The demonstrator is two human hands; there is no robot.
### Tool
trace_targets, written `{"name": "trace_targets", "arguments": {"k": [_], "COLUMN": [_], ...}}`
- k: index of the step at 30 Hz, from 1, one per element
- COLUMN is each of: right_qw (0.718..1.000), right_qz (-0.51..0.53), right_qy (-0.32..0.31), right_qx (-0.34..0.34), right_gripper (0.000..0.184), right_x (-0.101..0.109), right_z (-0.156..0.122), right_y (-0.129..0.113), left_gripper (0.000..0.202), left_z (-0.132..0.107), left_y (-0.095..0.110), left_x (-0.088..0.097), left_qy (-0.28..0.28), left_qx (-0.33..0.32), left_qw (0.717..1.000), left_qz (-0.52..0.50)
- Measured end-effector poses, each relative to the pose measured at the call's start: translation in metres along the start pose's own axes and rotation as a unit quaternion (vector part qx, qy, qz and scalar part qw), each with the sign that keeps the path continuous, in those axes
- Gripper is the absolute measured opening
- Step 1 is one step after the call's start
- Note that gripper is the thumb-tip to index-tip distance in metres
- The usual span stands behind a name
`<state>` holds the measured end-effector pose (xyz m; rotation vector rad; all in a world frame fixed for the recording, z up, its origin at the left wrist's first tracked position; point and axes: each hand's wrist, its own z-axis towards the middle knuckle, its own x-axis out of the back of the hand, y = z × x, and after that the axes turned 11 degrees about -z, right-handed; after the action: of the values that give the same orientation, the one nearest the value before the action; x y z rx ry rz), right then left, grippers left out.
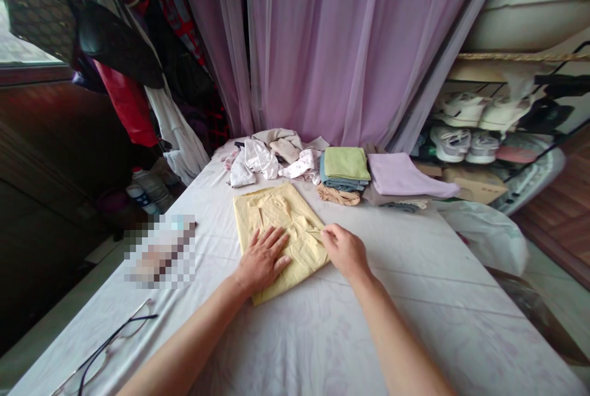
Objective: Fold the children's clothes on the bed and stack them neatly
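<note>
A pale yellow garment [281, 208], folded to a rough rectangle with wrinkles across it, lies on the cloth-covered bed or table [295, 347]. My left hand [266, 259] rests flat on its lower left part, fingers stretched out. At its right edge, my right hand [345, 248] pinches a bit of the yellow fabric between thumb and fingers. Beyond it sit a stack topped by a green folded cloth [346, 163], a lilac folded garment [400, 173] and a loose heap of light clothes [276, 155].
Eyeglasses [110, 340] lie at the near left, with a blurred-out object [161, 251] above them. A purple curtain [322, 45] hangs behind. Bags and clothes [124, 51] hang at left. Shoes [461, 110] stand on a rack at right, above a plastic bag [488, 233].
</note>
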<state>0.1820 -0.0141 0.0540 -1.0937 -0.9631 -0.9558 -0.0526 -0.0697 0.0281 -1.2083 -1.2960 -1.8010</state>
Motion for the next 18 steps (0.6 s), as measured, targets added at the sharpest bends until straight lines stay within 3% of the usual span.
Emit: {"name": "trace_targets", "arguments": {"k": [2, 4, 9, 12, 15, 18], "right_qw": [0.999, 0.995, 0.986, 0.979, 0.976, 0.975], "right_qz": [-0.034, -0.062, -0.078, -0.078, -0.078, -0.076], "right_qy": [-0.031, -0.071, -0.115, -0.161, -0.189, -0.196], "right_qx": [0.012, -0.022, -0.087, -0.097, -0.079, -0.065], "right_gripper": [0.024, 0.026, 0.039, 0.047, 0.043, 0.036], "right_x": [-0.002, -0.002, 0.000, 0.001, 0.000, -0.002], "right_z": [0.011, 0.018, 0.017, 0.016, 0.018, 0.019], "right_y": [-0.009, -0.010, 0.010, 0.015, 0.013, 0.010], "left_gripper": [0.063, 0.064, 0.066, 0.064, 0.066, 0.066], "left_z": [-0.001, -0.002, -0.017, -0.024, -0.021, -0.011], "left_y": [0.001, 0.001, 0.001, -0.008, -0.025, -0.042], "left_x": [0.000, -0.001, -0.001, 0.004, 0.015, 0.027], "left_qy": [-0.003, -0.002, 0.024, 0.068, 0.113, 0.112], "left_qx": [0.005, 0.009, 0.037, 0.140, 0.269, 0.301], "left_qw": [1.000, 1.000, 0.999, 0.988, 0.956, 0.947], "left_qz": [0.004, 0.004, -0.006, 0.012, 0.035, 0.027]}}
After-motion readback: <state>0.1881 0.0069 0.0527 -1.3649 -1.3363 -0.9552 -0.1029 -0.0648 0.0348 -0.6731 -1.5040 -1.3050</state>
